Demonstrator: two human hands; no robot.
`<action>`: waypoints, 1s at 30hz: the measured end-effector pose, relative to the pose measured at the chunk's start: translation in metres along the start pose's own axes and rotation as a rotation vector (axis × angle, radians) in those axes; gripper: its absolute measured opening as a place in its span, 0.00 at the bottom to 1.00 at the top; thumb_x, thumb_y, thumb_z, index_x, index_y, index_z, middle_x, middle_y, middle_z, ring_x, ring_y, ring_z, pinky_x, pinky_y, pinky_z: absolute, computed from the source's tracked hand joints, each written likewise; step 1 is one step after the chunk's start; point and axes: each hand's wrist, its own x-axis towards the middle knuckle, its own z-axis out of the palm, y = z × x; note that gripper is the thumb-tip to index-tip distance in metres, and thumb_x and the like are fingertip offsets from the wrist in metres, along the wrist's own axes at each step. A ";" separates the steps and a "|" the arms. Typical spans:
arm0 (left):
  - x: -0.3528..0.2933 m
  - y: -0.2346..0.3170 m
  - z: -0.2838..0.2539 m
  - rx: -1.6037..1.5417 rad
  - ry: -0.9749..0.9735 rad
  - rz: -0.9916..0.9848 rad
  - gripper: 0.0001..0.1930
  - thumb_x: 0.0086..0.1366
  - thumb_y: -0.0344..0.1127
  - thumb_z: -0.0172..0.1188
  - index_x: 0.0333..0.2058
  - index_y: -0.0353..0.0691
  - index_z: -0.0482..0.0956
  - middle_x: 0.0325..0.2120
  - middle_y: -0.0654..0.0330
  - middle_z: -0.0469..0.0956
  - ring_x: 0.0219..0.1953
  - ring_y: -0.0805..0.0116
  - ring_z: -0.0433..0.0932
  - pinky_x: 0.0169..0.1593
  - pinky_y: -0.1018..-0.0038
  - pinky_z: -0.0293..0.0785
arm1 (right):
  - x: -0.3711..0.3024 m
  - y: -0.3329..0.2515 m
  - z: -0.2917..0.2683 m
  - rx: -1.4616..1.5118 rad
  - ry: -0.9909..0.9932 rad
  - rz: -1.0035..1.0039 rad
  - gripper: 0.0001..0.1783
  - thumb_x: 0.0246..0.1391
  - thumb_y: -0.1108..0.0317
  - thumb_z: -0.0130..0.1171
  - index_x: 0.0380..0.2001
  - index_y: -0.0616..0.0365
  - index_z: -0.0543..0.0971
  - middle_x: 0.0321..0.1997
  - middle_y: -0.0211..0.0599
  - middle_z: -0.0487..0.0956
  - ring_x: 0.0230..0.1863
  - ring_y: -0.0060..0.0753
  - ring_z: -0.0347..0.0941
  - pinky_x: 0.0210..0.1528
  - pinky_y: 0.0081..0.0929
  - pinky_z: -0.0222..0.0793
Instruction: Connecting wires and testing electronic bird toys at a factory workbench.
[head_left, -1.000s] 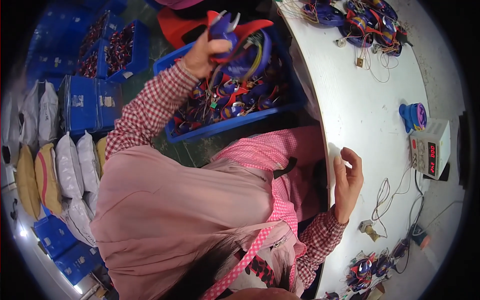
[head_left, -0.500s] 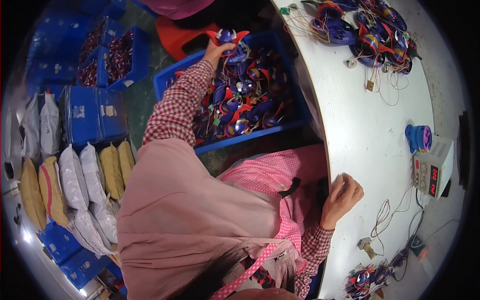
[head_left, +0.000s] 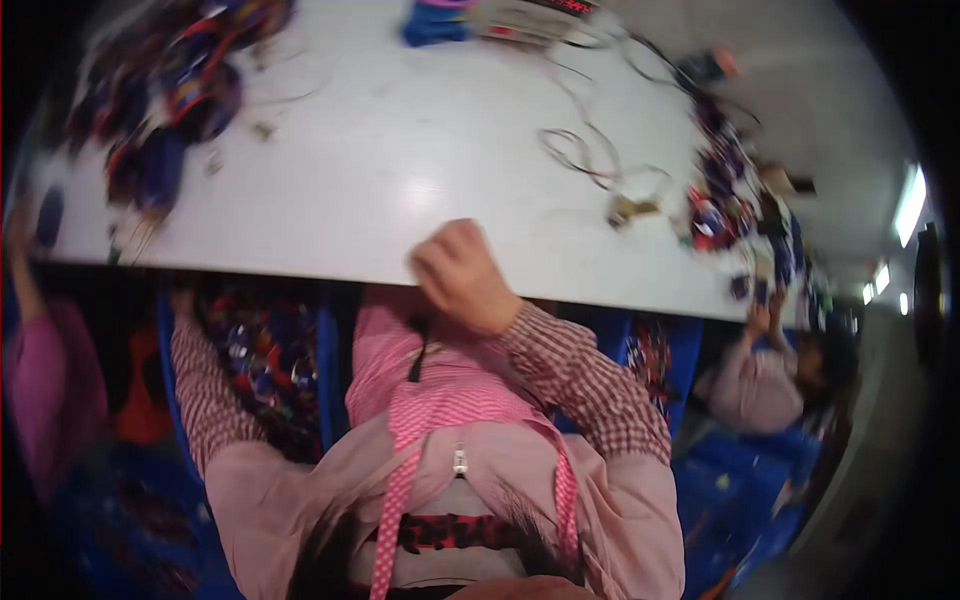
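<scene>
Fingers of the right hand are curled in together, nothing visible in them, perhaps just resting; the left hand's are too blurred to tell. The white table is largest. Below its near edge stands the blue bin, presumably for easy reach, with purple-and-red pieces inside; the left hand is by its far left corner. A similar heap fills the table's left end, likely kept aside. Toward the right lies a small brass-coloured part.
</scene>
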 end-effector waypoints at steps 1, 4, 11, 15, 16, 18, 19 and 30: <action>-0.002 0.066 0.014 -0.117 0.137 0.031 0.22 0.68 0.38 0.42 0.58 0.34 0.63 0.59 0.50 0.61 0.62 0.51 0.55 0.66 0.48 0.42 | -0.001 0.002 -0.010 0.076 0.077 -0.032 0.11 0.40 0.77 0.60 0.31 0.58 0.74 0.31 0.41 0.67 0.34 0.45 0.64 0.39 0.37 0.63; -0.002 0.078 0.029 0.289 0.165 0.129 0.23 0.67 0.42 0.43 0.56 0.33 0.66 0.56 0.47 0.65 0.53 0.47 0.67 0.60 0.50 0.57 | -0.015 0.003 -0.023 0.239 0.200 0.016 0.13 0.41 0.76 0.60 0.35 0.60 0.73 0.32 0.42 0.69 0.35 0.44 0.65 0.38 0.35 0.64; -0.024 -0.125 0.200 2.657 0.931 0.491 0.23 0.58 0.43 0.62 0.46 0.31 0.71 0.39 0.50 0.75 0.37 0.59 0.75 0.42 0.69 0.71 | -0.103 0.061 -0.142 0.273 0.864 0.420 0.13 0.54 0.75 0.48 0.44 0.64 0.68 0.36 0.35 0.69 0.36 0.29 0.65 0.40 0.25 0.64; 0.005 -0.285 0.337 2.078 0.546 0.350 0.18 0.61 0.35 0.60 0.46 0.32 0.70 0.37 0.60 0.72 0.37 0.72 0.71 0.42 0.78 0.68 | -0.204 0.154 -0.252 0.174 1.262 0.844 0.13 0.59 0.64 0.51 0.40 0.63 0.70 0.35 0.32 0.72 0.33 0.20 0.68 0.35 0.18 0.67; 0.028 -0.324 0.372 1.912 0.359 0.307 0.17 0.61 0.32 0.59 0.46 0.32 0.69 0.36 0.63 0.71 0.37 0.76 0.70 0.42 0.81 0.66 | -0.238 0.177 -0.271 0.086 1.300 0.929 0.14 0.58 0.63 0.52 0.41 0.64 0.71 0.36 0.32 0.73 0.33 0.19 0.69 0.33 0.17 0.67; 0.051 -0.375 0.428 1.900 0.155 0.113 0.14 0.60 0.26 0.56 0.45 0.32 0.69 0.34 0.63 0.70 0.35 0.74 0.69 0.42 0.80 0.66 | -0.258 0.224 -0.291 0.137 1.136 1.040 0.15 0.57 0.63 0.53 0.41 0.64 0.71 0.33 0.32 0.74 0.30 0.19 0.69 0.29 0.17 0.67; 0.068 -0.398 0.455 2.002 -0.070 0.097 0.13 0.59 0.24 0.56 0.43 0.32 0.69 0.33 0.61 0.70 0.34 0.73 0.69 0.42 0.79 0.66 | -0.260 0.242 -0.296 0.168 0.982 1.138 0.16 0.56 0.62 0.55 0.41 0.64 0.72 0.30 0.32 0.74 0.26 0.19 0.69 0.26 0.17 0.66; 0.238 -0.817 0.539 2.108 -1.519 0.195 0.41 0.47 0.55 0.65 0.53 0.32 0.62 0.42 0.49 0.68 0.47 0.52 0.66 0.51 0.60 0.62 | -0.281 0.296 -0.305 0.391 0.825 1.246 0.19 0.53 0.66 0.55 0.42 0.71 0.71 0.18 0.35 0.74 0.13 0.22 0.67 0.14 0.19 0.62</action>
